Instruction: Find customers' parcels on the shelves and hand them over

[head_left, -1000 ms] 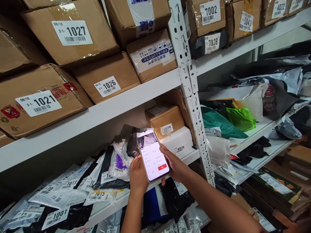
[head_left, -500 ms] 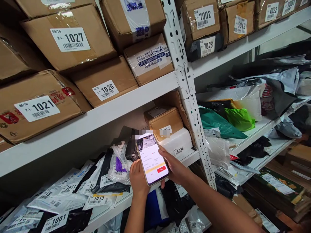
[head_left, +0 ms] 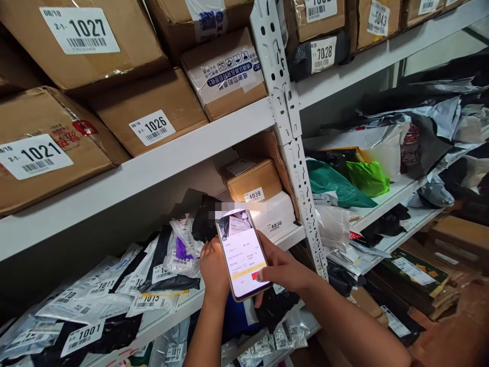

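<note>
A smartphone (head_left: 244, 257) is gripped from its right side in my right hand (head_left: 280, 267), whose thumb lies on a red button low on the lit screen. The top of the screen shows a live picture of a parcel label. My left hand (head_left: 214, 267) is closed at the phone's left edge. Its fingertips reach behind the phone, and what they hold is hidden. Just beyond it lie a clear-wrapped parcel with a purple patch (head_left: 183, 247) and a crumpled black bag (head_left: 206, 216).
A white shelf beam (head_left: 145, 176) crosses above my hands, carrying cartons such as box 1026 (head_left: 153, 107). A perforated upright (head_left: 284, 112) stands to the right. Labelled bags (head_left: 101, 285) cover the lower shelf at left. Boxes 4039 (head_left: 254, 181) and 4038 (head_left: 280, 214) sit behind the phone.
My right thumb has moved from the phone's side onto the red button. The view has shifted, so the shelves sit higher and further left. The phone stays between both hands.
</note>
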